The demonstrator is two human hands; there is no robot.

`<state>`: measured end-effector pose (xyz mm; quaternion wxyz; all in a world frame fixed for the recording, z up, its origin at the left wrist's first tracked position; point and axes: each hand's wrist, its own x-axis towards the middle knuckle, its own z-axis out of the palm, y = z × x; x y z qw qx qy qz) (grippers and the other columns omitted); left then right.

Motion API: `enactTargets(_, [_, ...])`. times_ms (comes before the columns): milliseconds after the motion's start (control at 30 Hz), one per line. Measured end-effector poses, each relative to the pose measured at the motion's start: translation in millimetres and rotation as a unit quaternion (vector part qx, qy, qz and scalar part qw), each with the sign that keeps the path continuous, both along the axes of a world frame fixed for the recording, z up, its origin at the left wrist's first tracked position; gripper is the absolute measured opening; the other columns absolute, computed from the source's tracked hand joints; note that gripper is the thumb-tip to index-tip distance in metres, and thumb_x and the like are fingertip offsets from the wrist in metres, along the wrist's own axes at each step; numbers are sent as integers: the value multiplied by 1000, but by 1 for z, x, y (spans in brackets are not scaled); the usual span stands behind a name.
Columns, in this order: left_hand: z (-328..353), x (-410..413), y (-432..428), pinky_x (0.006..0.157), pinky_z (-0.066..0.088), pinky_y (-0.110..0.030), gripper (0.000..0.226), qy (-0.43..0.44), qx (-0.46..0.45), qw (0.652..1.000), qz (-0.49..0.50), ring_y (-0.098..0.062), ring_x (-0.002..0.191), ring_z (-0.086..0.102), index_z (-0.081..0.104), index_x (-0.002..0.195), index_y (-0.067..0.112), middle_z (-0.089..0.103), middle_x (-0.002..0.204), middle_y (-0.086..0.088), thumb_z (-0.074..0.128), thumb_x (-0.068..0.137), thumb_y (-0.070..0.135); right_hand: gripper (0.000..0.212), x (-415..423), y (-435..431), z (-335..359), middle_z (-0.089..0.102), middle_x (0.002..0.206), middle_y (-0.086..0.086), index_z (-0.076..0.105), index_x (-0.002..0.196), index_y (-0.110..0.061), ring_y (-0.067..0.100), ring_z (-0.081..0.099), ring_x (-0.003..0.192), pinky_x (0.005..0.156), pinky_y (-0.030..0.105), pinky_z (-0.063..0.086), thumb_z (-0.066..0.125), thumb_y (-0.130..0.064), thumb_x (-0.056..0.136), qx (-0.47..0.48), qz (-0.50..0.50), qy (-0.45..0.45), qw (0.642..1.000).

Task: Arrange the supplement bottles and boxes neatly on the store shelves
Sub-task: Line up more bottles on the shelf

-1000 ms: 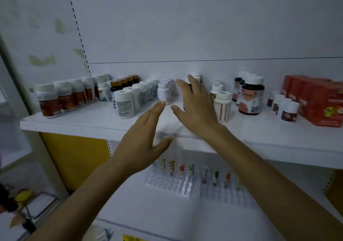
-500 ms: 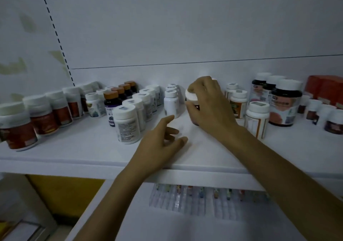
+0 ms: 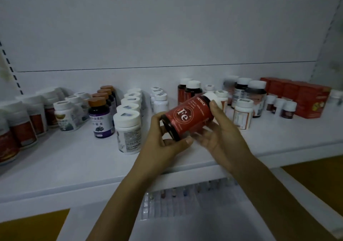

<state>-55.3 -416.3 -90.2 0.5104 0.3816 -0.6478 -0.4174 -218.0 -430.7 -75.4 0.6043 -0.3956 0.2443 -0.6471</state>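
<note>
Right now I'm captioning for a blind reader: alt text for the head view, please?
A left hand and right hand hold a red Fe bottle tilted above a white shelf. Rows of supplement bottles and red boxes stand behind it.

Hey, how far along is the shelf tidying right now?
Mostly done: the bottle rows stand upright in front-to-back lines on the shelf, and the red boxes sit together at the right. In hand: the left hand and right hand hold the red Fe bottle tilted above the shelf. Left: standing it in a row, probably by the two similar dark bottles behind it.
</note>
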Motion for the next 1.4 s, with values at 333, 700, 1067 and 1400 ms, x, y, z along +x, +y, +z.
enactTargets(333, [6, 1, 4, 74, 56, -20, 42, 75, -13, 995, -57, -3, 88, 67, 44, 120, 30, 56, 116, 7, 64, 83, 31, 48, 10, 15, -2, 68, 110, 12, 54, 117, -20, 30, 67, 103, 91, 45, 53, 58, -43, 75, 0, -74, 100, 992])
enactTargets(700, [-4, 0, -1, 80, 48, -11, 63, -39, -48, 997, -43, 10, 95, 57, 30, 135, 38, 52, 113, 24, 66, 83, 39, 66, 6, 17, -11, 64, 121, 14, 50, 130, -11, 25, 64, 111, 86, 35, 55, 73, -8, 69, -67, -65, 133, 987])
enactTargets(1067, [-10, 0, -9, 92, 53, -34, 82, -58, -86, 995, -7, -7, 107, 58, 42, 132, 39, 52, 125, 3, 79, 60, 50, 57, 13, 19, -15, 65, 122, 2, 51, 126, -20, 17, 63, 112, 83, 28, 55, 76, -14, 74, -90, -104, 196, 971])
enactTargets(1400, [-9, -6, 3, 87, 55, -30, 70, -57, -98, 991, -65, -3, 102, 62, 42, 134, 35, 60, 120, 13, 79, 76, 29, 73, 7, 14, -17, 66, 119, 8, 51, 130, -18, 25, 63, 111, 91, 40, 53, 76, -50, 69, -78, -94, 132, 984])
